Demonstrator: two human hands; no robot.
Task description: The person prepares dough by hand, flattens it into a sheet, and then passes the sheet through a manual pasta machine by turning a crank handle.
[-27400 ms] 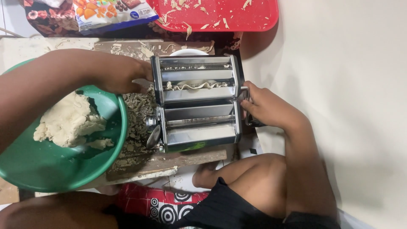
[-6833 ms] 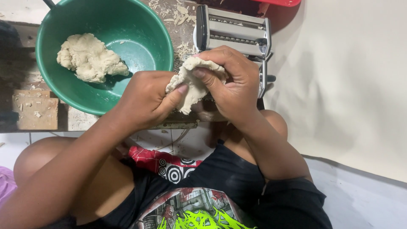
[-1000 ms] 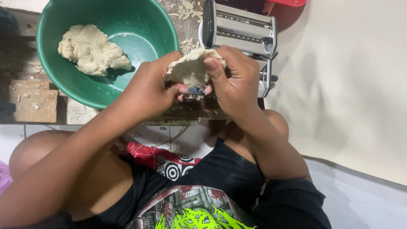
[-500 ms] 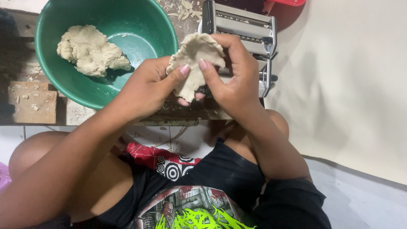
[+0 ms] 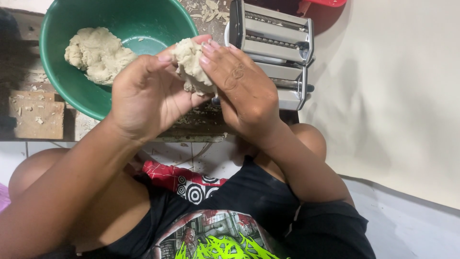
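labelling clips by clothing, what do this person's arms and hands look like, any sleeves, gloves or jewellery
Both arms are bare to the shoulder, with no sleeves showing. The left hand and right hand wear no gloves, and no rings or wristbands are visible. The fingernails are short and look pale. A faint mark shows on the back of the right hand.

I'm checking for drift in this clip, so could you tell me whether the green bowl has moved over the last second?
No. The green bowl keeps its place beside the metal roller machine on the worn wooden board; only the camera view shifts slightly.
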